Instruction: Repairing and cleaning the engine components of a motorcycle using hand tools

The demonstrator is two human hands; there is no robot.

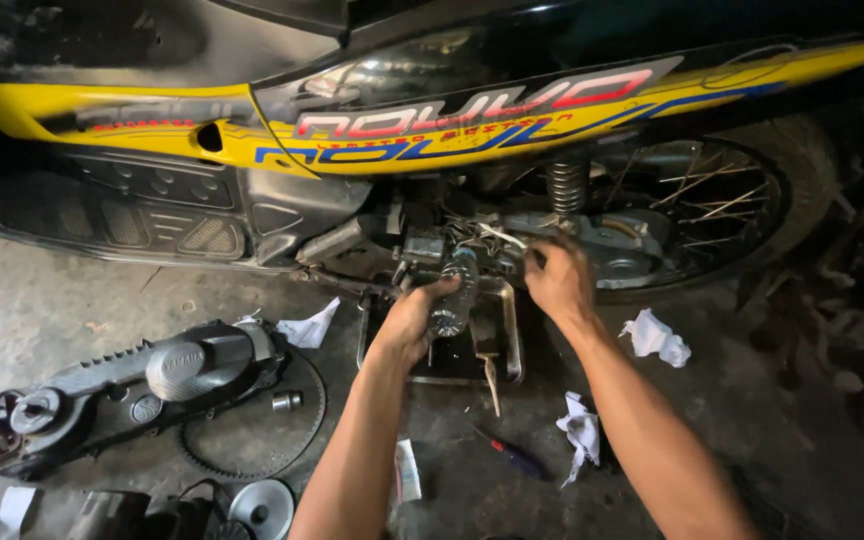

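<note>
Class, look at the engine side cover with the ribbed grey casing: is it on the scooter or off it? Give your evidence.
Off. The side cover lies on the concrete floor, beside a drive belt, apart from the scooter.

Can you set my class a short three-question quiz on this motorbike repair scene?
1. True or false: the left hand holds a clear plastic bottle.
2. Where does the drive belt lie: A on the floor by the removed engine cover, B on the rear wheel, C in the tray?
3. What colour is the handle of the screwdriver between the forearms?

Key: 1 true. 2 A. 3 red and blue.
</note>
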